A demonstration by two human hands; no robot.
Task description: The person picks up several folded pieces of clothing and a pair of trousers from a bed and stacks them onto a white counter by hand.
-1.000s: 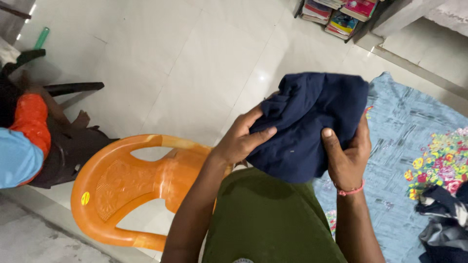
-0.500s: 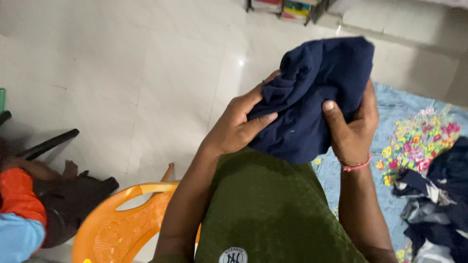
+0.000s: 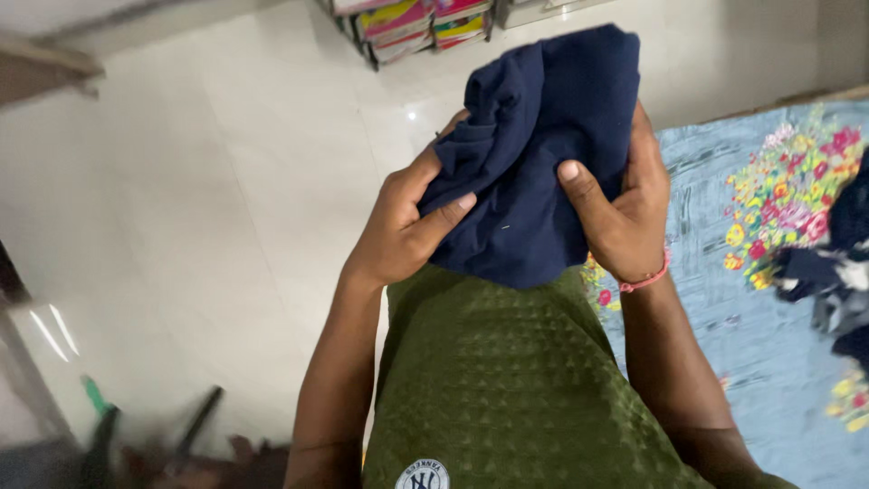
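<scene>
A folded navy blue garment (image 3: 543, 145) is held up in front of my chest. My left hand (image 3: 403, 222) grips its bunched left edge, thumb across the front. My right hand (image 3: 620, 213) holds its right side, thumb pressed on the cloth; a pink thread band circles that wrist. Below the garment I see my green textured shirt (image 3: 507, 380).
A blue sheet with a bright flower print (image 3: 778, 272) covers the floor at the right, with dark crumpled clothes (image 3: 837, 263) on it. Stacked books (image 3: 416, 23) stand at the top. White floor tiles (image 3: 199, 199) spread to the left.
The view has swung right; the orange plastic chair and the other person at the left have left the frame. Both hands keep the same grip on the navy garment.
</scene>
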